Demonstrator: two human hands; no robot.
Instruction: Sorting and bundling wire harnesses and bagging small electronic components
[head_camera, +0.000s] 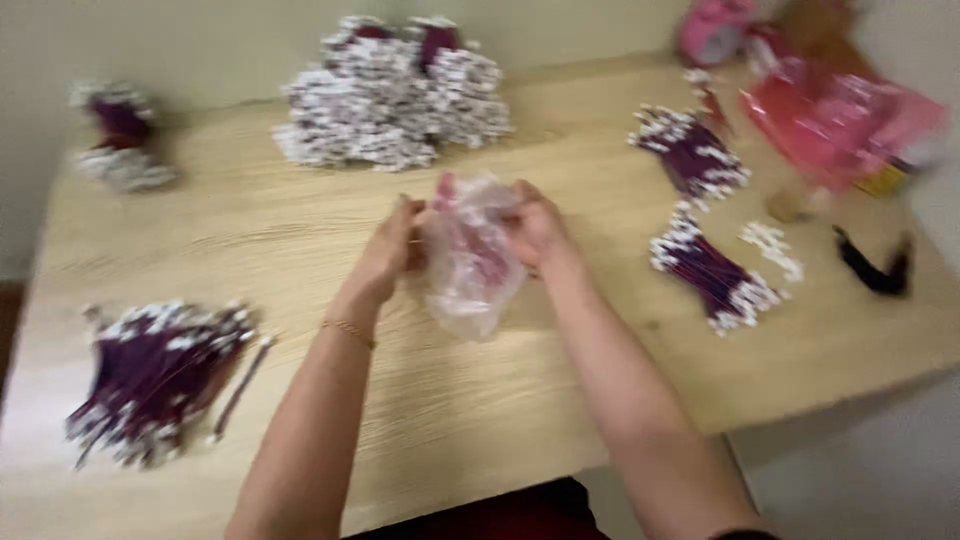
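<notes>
Head view: we pinch the clear plastic bag (470, 258) with left hand (395, 250) and right hand (535, 228), both grips clamped; keep hold at twelve o'clock.

- Soft, even indoor light fell on the table (300, 250), casting only faint shadows.
- Motion blur smeared the whole frame.
- The pink bag (840, 115) at the far right was blurred worst.

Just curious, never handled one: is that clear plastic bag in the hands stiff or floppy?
Probably floppy: the plastic bag crumples and sags between both hands. Likely light, since its lower end hangs free above the table. Possibly slippery, being thin film.
</notes>
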